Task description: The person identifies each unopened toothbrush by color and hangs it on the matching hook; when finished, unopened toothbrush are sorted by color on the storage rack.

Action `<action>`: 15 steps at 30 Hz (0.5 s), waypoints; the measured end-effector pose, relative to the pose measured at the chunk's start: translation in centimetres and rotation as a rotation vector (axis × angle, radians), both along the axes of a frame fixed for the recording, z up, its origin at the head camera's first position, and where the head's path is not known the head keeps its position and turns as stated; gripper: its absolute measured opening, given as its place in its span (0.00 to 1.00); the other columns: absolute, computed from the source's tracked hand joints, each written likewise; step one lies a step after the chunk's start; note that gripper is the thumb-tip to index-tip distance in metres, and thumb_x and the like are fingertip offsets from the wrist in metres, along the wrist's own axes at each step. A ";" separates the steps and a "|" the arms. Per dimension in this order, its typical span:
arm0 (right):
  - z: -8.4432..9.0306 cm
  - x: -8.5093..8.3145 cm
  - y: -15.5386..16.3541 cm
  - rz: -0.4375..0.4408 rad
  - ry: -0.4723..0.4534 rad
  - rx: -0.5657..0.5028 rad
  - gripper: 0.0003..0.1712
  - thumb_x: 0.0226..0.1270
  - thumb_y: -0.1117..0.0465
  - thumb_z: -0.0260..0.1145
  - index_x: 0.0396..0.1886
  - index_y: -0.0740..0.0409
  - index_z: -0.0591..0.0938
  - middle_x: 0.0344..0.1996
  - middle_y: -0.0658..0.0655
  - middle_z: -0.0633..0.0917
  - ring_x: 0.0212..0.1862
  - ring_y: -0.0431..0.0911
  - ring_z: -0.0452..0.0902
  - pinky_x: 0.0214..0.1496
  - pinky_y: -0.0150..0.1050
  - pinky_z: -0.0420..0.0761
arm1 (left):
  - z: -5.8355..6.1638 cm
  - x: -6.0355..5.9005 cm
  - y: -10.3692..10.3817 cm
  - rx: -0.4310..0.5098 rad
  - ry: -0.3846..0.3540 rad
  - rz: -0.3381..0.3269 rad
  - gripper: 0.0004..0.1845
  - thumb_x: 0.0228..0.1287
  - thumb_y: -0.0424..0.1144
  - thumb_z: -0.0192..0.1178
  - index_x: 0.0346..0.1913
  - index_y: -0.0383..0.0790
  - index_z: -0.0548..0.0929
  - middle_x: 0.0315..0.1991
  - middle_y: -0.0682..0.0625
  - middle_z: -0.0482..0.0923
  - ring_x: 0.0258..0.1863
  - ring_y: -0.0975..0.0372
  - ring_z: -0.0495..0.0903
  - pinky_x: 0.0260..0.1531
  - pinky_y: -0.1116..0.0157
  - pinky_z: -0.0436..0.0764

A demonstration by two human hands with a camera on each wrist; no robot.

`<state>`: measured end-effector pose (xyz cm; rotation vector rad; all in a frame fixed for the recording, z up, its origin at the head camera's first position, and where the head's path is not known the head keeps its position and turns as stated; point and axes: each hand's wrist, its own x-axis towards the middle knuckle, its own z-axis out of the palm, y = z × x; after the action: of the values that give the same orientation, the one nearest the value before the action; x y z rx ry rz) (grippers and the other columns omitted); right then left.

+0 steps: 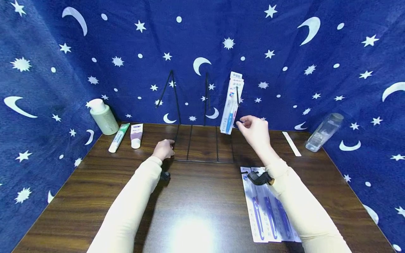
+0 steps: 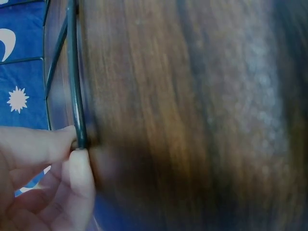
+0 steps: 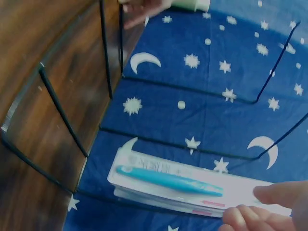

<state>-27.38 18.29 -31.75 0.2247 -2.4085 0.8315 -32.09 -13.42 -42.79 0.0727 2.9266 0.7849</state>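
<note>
A black wire rack (image 1: 202, 161) stands against the back cloth, with several upright wires and forward-reaching hooks. My left hand (image 1: 164, 149) is at its front left corner, thumb and finger pinching the base wire (image 2: 76, 91). Packaged toothbrushes (image 1: 232, 103) hang from the right hook, one behind another; the front one has a blue handle. Just right of their lower part is my right hand (image 1: 254, 131), fingers loosely bent with nothing visibly between them. In the right wrist view its thumb and fingers overlap the packaged toothbrushes (image 3: 168, 185); any contact is unclear.
More packaged toothbrushes (image 1: 262, 207) with purple handles lie under my right forearm. At the left are a pump bottle (image 1: 103, 117), a green-white tube (image 1: 119, 137) and a purple-white tube (image 1: 136, 136). At the right, a white strip (image 1: 291, 143) lies near a leaning clear bottle (image 1: 324, 132).
</note>
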 end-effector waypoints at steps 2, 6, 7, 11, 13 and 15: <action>-0.3 1.0 0.2 0.019 -0.031 0.026 0.13 0.57 0.61 0.67 0.36 0.67 0.85 0.26 0.62 0.87 0.28 0.53 0.84 0.35 0.48 0.79 | -0.1 -0.1 0.0 -0.013 0.001 -0.007 0.30 0.48 0.26 0.58 0.60 0.31 0.75 0.35 0.45 0.82 0.28 0.56 0.84 0.40 0.62 0.81; -1.2 2.8 0.7 0.037 -0.066 0.050 0.12 0.57 0.60 0.68 0.35 0.65 0.86 0.25 0.60 0.87 0.27 0.51 0.84 0.35 0.47 0.80 | -0.2 -0.2 -0.1 -0.020 0.013 -0.014 0.30 0.47 0.27 0.58 0.60 0.31 0.75 0.37 0.43 0.83 0.33 0.53 0.84 0.45 0.59 0.80; -1.3 3.2 0.8 0.039 -0.075 0.053 0.12 0.57 0.59 0.68 0.35 0.64 0.86 0.25 0.59 0.87 0.27 0.51 0.84 0.35 0.47 0.80 | -0.2 -0.2 -0.1 -0.019 0.015 -0.016 0.30 0.47 0.27 0.57 0.60 0.31 0.75 0.37 0.43 0.83 0.33 0.53 0.84 0.45 0.59 0.80; -2.1 4.7 1.4 0.037 -0.140 0.067 0.11 0.56 0.59 0.68 0.34 0.63 0.86 0.24 0.58 0.87 0.27 0.50 0.84 0.33 0.46 0.80 | 0.0 -0.1 -0.2 -0.029 0.027 -0.027 0.30 0.47 0.27 0.57 0.59 0.30 0.75 0.35 0.43 0.83 0.33 0.52 0.84 0.46 0.58 0.78; -2.6 5.5 1.7 0.039 -0.193 0.082 0.11 0.56 0.59 0.68 0.33 0.64 0.86 0.23 0.58 0.86 0.27 0.49 0.83 0.32 0.45 0.80 | 0.1 0.0 -0.2 -0.028 0.027 -0.035 0.30 0.47 0.27 0.56 0.59 0.30 0.75 0.35 0.44 0.83 0.31 0.53 0.84 0.45 0.58 0.78; -3.1 6.1 2.3 0.043 -0.250 0.112 0.11 0.55 0.59 0.69 0.32 0.64 0.86 0.22 0.57 0.86 0.26 0.48 0.82 0.32 0.45 0.80 | 0.2 0.0 -0.1 -0.020 0.020 -0.038 0.30 0.47 0.27 0.56 0.59 0.30 0.75 0.35 0.44 0.83 0.30 0.54 0.84 0.44 0.58 0.79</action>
<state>-21.25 20.56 -34.89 0.2278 -2.6971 0.7834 -32.10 -13.51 -42.62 0.1344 2.9419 0.7543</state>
